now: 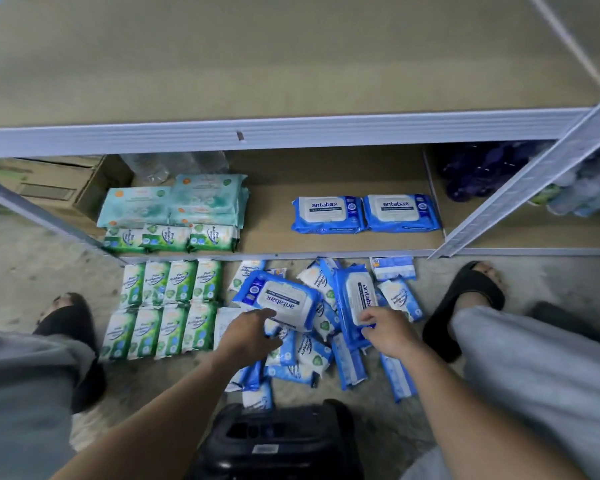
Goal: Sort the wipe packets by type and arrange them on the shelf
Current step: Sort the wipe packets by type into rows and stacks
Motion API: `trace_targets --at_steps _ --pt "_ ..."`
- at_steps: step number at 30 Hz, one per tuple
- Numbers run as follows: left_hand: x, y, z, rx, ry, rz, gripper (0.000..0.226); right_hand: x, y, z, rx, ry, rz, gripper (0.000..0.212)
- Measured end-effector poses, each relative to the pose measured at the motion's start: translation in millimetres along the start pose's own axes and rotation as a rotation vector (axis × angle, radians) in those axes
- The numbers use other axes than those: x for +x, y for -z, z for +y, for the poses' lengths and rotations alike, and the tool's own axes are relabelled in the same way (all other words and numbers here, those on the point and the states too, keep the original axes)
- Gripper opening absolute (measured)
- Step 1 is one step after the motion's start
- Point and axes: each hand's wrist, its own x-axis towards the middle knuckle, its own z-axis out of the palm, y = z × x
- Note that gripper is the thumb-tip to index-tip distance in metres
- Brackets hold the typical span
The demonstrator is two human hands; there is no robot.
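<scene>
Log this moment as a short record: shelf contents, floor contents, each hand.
shelf: two blue antabax packs at right; teal packs and green packets at left
floor: green rows, two deep; mixed blue pile
left hand: grips centre antabax pack on the pile
right hand: pinches right antabax pack on the pile
sorting: unfinished

Loose packets [312, 351] lie on the floor [388, 427] before the shelf [267, 209].

Two blue packets [328, 213] lie flat, side by side, on the shelf [267, 220]; teal packets [205, 195] and green packets [168, 239] sit at its left. In front, heaped packets [312, 351] lie on the floor [25, 271].
</scene>
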Motion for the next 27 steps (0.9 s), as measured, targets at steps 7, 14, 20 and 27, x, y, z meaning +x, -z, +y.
trace_targets --at_steps 7,14,20,27 --pt "10 15 -26 0.070 0.012 0.029 0.064 8 -10 15 -0.030 -0.091 0.005 0.031" --pt "51 19 -25 0.134 -0.024 0.044 0.070 35 -23 13 0.138 -0.165 0.117 0.061" --pt "98 19 -18 0.213 -0.113 -0.009 0.089 62 -33 18 0.194 -0.216 0.108 0.099" --pt "143 14 -19 0.386 -0.189 -0.222 0.115 88 -48 19 0.159 -0.226 0.129 0.120"
